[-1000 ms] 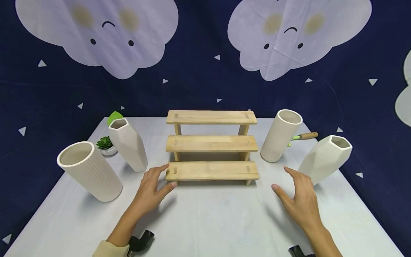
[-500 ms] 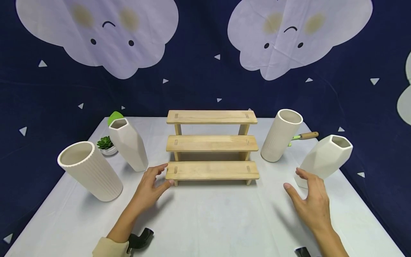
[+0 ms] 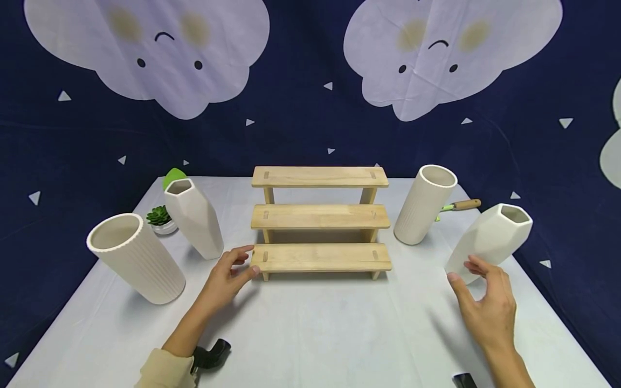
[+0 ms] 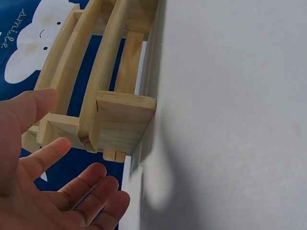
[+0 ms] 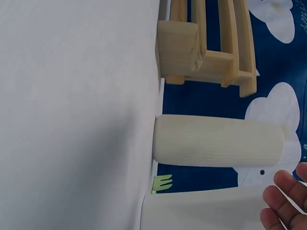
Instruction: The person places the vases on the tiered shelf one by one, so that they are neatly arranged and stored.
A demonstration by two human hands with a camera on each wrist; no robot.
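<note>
A three-tier wooden shelf stand (image 3: 320, 257) stands mid-table. My left hand (image 3: 222, 281) is at the left end of its lowest step, fingers spread and holding nothing; the left wrist view shows its fingers (image 4: 86, 184) apart from the wood. My right hand (image 3: 490, 307) is in front of the white faceted vase (image 3: 492, 237) on the right, thumb and fingers parted, fingertips overlapping the vase's lower part in the head view. In the right wrist view, relaxed fingers (image 5: 283, 201) show beside the edge of that vase (image 5: 201, 211).
A white ribbed vase (image 3: 424, 207) stands right of the stand, a wooden-handled green garden fork (image 3: 463, 205) behind it. On the left are another ribbed vase (image 3: 140, 264), a faceted vase (image 3: 196, 221), a potted succulent (image 3: 160, 218) and a green rounded thing (image 3: 173, 176).
My right hand has moved to the right, closer in front of the faceted vase. The left hand has shifted only slightly, staying by the stand's lowest step.
</note>
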